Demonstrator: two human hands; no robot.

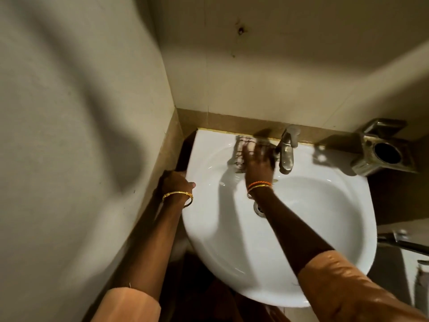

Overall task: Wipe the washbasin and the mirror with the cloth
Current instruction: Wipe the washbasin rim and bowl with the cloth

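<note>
We've got the cloth [241, 152] flat on the basin [301, 228] ledge, just left of the tap [287, 149], right hand [256, 162] pressing it, fingers spread; left hand [177, 181] curled on the rim. Soft, limp stuff: we reckon palm it flat, bunch an edge to lift

Left hand [177, 181] was curled over a rim, fingers hidden below, thumb lying on top, wrist bent. Right hand [258, 161] lay palm down with fingers spread flat and blurred, forearm extended forward. Both wrists bore bangles; both sleeves ended at the elbow.
</note>
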